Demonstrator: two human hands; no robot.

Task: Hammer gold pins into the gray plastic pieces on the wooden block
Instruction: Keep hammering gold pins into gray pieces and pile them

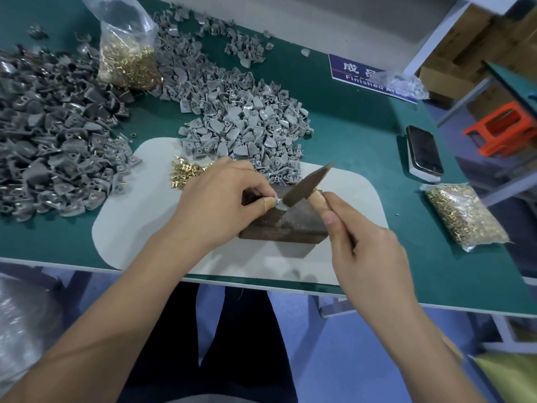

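At frame centre, the left hand (220,196) is pinching a gray plastic piece (279,205) on the wooden block (293,225), pin hidden. Just right, the right hand (363,248) is gripping the hammer (308,183), its head touching the piece. Taps should probably be landing squarely, clear of the fingertips (268,202).

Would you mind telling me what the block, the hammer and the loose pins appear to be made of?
Wooden block: dark, worn wood, judging by its brown, scuffed faces. Hammer: dull grey-brown head, probably steel, on a pale handle that looks like bare wood. Loose gold pins: shiny yellow metal, possibly brass or plated; the look cannot settle which.
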